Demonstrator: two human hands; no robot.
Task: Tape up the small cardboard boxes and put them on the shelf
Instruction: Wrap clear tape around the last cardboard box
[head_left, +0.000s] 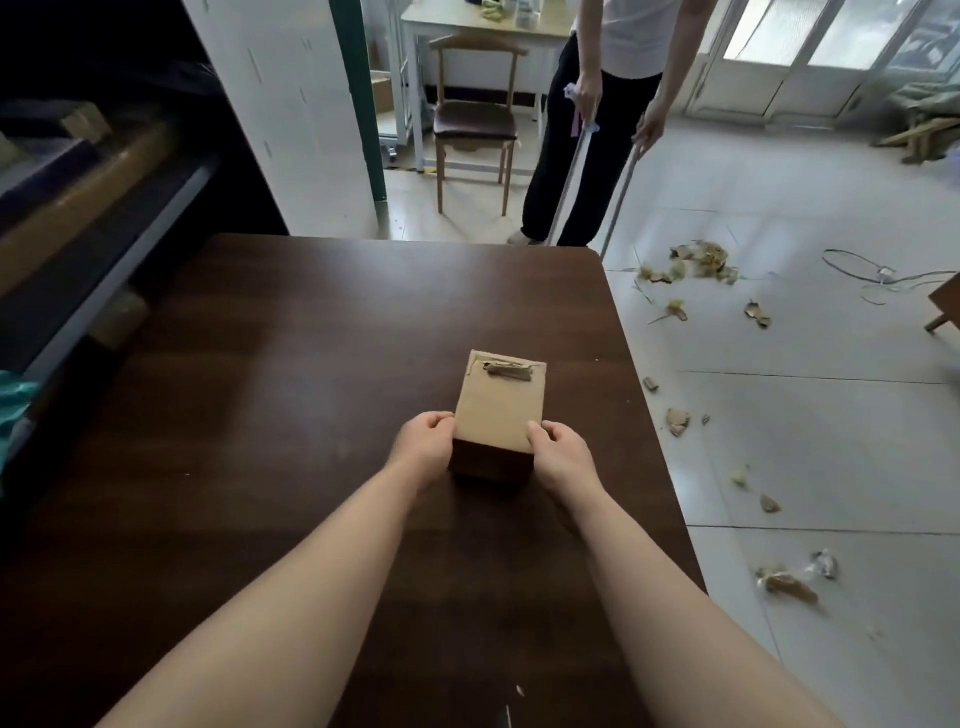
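Box position: the small cardboard box (498, 410) is held between the two hands, standing on the dark wooden table (291, 364) toward its right half, near the right edge.
Left hand: the left hand (423, 441) is placed against the box's near left corner, with the thumb curled onto the top edge and the fingers wrapped down the left side.
Right hand: the right hand (558, 452) is set against the near right corner, the thumb laid on the top face and the fingers curled round the right side; the box is gripped by both hands at once.
Box look: a plain tan top face is seen, closed flat; a torn, crumpled strip of old tape or paper (508, 370) is stuck across its far end. The near side is in deep shadow.
Shelf: a dark shelf unit (104, 208) is seen at the left of the table, with cardboard stacked on it.
Surroundings: scraps of torn cardboard (698, 260) are scattered on the tiled floor at the right; a second person (597, 130) is standing beyond the table, holding long handles.
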